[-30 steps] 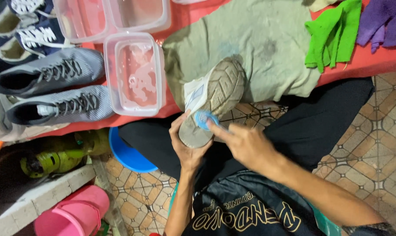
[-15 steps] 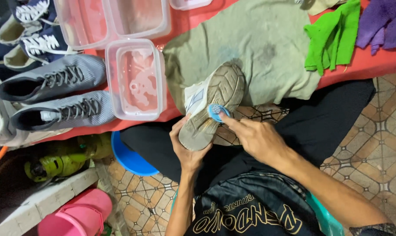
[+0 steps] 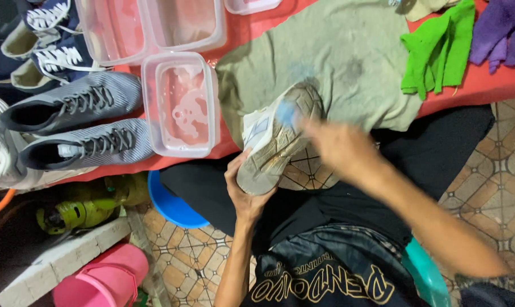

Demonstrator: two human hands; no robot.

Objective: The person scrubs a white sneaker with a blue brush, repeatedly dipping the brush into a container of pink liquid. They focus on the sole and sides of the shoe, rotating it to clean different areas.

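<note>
The left hand has its fingers wrapped around the heel of a white sneaker, holding it sole-up with its toe resting on a grey cloth. The right hand is blurred; its fingers seem closed on a small blue brush pressed to the sole near the toe. Just left stands a clear tub of water on the red worktop, beside two grey sneakers.
</note>
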